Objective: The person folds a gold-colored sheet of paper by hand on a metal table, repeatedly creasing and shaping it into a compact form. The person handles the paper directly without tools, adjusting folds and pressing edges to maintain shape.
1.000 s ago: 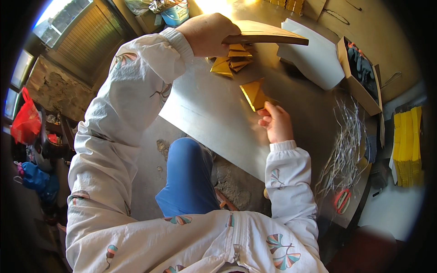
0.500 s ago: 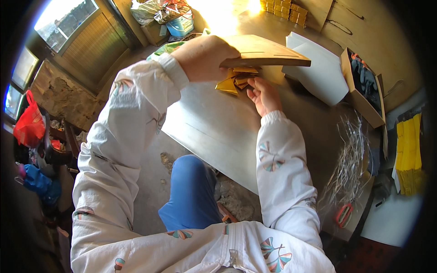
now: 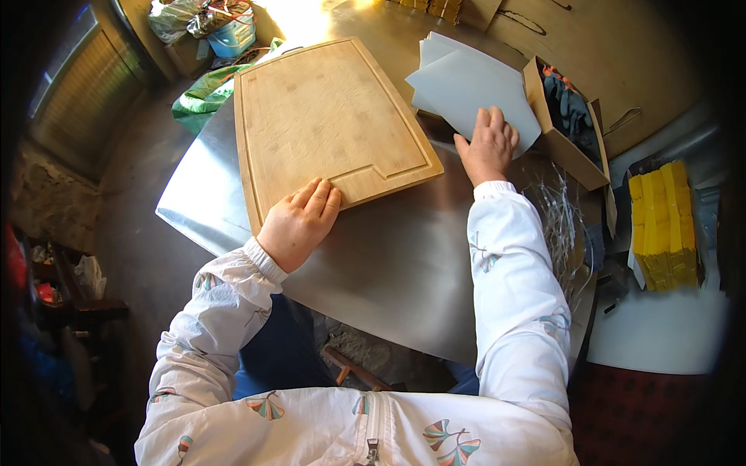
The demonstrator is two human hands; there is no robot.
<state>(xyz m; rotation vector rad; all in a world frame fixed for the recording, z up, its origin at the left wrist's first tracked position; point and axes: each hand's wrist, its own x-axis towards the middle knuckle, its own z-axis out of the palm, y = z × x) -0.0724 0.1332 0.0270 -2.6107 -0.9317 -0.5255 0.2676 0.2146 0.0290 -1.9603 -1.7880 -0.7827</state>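
A wooden cutting board (image 3: 330,116) with a groove round its edge lies on the shiny metal-topped table (image 3: 381,279). My left hand (image 3: 299,221) is on its near edge, fingers over the top face and thumb out of sight. To the right, a few white sheets (image 3: 466,81) overlap one another. Over their near edge is my right hand (image 3: 488,147), open, with thumb and fingers apart and nothing held; whether the fingertips touch the top sheet I cannot tell. No gold folded pieces show near the board.
Beyond the sheets stands a cardboard box (image 3: 571,128) of dark gloves. Clear plastic strands (image 3: 559,225) hang near the table's right side, with stacked yellow bundles (image 3: 664,225) farther right. A green bag (image 3: 203,97) and a blue bucket (image 3: 233,35) are at the far left.
The raised board has come down flat, and the gold folded pieces under it are out of sight. My right hand has moved from them to the white sheets. The view has shifted.
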